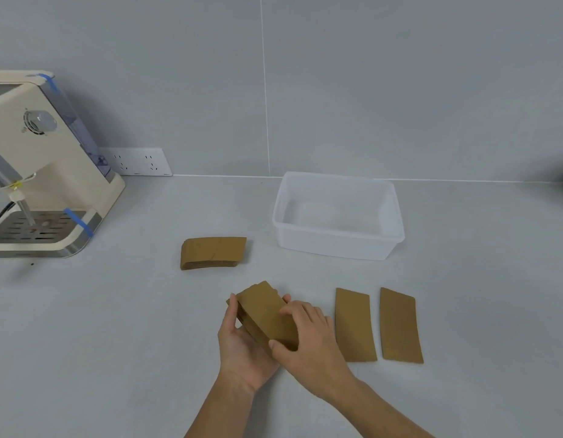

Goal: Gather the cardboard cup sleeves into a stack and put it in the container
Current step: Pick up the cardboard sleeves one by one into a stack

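Note:
A stack of brown cardboard cup sleeves (263,314) is held between both hands above the counter. My left hand (242,349) cups it from below and the left side. My right hand (308,339) grips its right edge and near end. Two single sleeves lie flat to the right, one (354,325) close to my right hand and another (400,327) beyond it. A second pile of sleeves (212,252) rests further back on the counter. The translucent plastic container (337,245) stands open and empty at the back right.
A cream coffee machine (43,172) with blue tape occupies the left side of the light grey counter (115,327). A wall socket (138,161) sits behind it. A grey tiled wall closes the back.

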The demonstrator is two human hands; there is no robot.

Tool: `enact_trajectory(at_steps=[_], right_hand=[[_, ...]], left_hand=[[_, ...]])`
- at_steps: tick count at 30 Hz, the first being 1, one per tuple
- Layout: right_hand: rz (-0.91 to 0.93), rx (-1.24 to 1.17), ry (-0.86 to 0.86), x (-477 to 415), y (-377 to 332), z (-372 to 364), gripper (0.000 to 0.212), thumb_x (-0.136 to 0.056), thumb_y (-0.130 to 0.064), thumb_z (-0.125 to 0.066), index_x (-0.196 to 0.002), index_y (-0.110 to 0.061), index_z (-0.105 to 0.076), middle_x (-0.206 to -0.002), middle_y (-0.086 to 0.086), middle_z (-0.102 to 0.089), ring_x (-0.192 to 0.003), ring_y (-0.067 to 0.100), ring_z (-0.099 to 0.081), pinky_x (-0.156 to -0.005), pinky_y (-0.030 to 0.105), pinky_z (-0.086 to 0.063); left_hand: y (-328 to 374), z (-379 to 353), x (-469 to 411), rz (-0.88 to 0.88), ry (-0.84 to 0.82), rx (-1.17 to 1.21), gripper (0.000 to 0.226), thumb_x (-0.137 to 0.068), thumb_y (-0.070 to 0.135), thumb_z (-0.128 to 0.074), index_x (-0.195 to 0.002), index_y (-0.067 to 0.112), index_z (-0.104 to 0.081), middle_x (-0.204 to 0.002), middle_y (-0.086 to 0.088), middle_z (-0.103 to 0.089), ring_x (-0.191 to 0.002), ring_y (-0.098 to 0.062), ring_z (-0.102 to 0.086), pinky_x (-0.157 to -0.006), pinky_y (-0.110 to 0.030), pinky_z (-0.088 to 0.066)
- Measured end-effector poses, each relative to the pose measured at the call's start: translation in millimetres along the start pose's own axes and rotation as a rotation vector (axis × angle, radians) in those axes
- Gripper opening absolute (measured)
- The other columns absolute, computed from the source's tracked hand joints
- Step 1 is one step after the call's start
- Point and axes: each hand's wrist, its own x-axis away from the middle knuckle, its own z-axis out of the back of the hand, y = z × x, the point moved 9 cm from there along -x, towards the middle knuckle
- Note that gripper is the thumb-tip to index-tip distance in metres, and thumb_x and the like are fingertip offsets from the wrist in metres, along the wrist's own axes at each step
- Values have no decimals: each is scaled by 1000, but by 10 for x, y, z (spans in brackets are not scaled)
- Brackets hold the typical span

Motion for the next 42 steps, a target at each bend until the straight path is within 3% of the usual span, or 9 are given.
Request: enact_trajectory(at_steps=[11,15,22,27,30,32,34,38,42], right_hand=[[29,75,-6,47,72,-92,48,-76,-43,-46,-119,-21,-46,-131,-7,-42,-117,11,-36,-94,20,-21],[24,85,-5,66,101,-89,67,-65,-56,-29,-118,-22,-47,-131,-8,-43,-118,11,-37,-94,20,-21],[23,65,3,79,173,-25,71,-64,-64,-29,-117,-23,-53,-129,-12,-42,-121,5,-34,-94,19,-17],[-81,62,223,81,341,296,62,-73,-64,-29,-113,-23,-53,-117,-11,-55,-112,8,-46,-87,19,-25],[-254,210,239,51,638,414,45,-87,-48,-42,-119,-17,-48,-121,-2,-53,-116,17,-45,-97,28,-30],[-340,354,239,52,773,452,40,-87,-44,-47,-112,-13,-50,-116,4,-55,-110,24,-49,-93,35,-35],[-385,448,260,85,838,485,39,-82,-43,-55,-101,-9,-55,-106,10,-61,-97,30,-56,-84,40,-41],[-474,580,212,138,973,430,48,-78,-48,-59,-105,-8,-54,-115,12,-58,-98,32,-57,-85,43,-43],[-435,591,204,115,967,362,44,-55,-35,-81,-82,-6,-60,-84,15,-66,-69,33,-61,-59,40,-50]], left_hand=[[-45,-5,20,-26,14,-36,62,-77,42,-55,-127,7,-54,-121,-15,-63,-105,-30,-60,-86,-44,-48],[-82,-5,-1,-22,13,-23,58,-77,40,-56,-124,7,-57,-109,-14,-68,-98,-28,-64,-83,-43,-48],[-145,4,-59,-15,17,-4,41,-78,34,-58,-110,9,-62,-90,-12,-69,-83,-26,-66,-82,-40,-49],[-112,-3,-96,-24,24,12,32,-79,32,-59,-100,9,-64,-91,-11,-65,-88,-27,-61,-88,-42,-48],[-45,29,-110,-62,32,35,33,-79,31,-58,-104,9,-63,-96,-11,-63,-89,-27,-61,-90,-44,-47],[-38,47,-116,-67,39,36,34,-80,31,-58,-105,9,-62,-97,-12,-63,-88,-27,-61,-88,-45,-48],[-56,51,-116,-57,49,34,34,-80,31,-58,-105,9,-63,-98,-12,-64,-90,-28,-60,-84,-45,-49],[-78,65,-109,-43,67,32,34,-81,32,-58,-103,8,-65,-98,-11,-65,-92,-27,-61,-80,-44,-49],[-78,70,-124,-37,75,29,36,-82,33,-58,-107,9,-64,-101,-11,-65,-94,-27,-61,-79,-44,-50]])
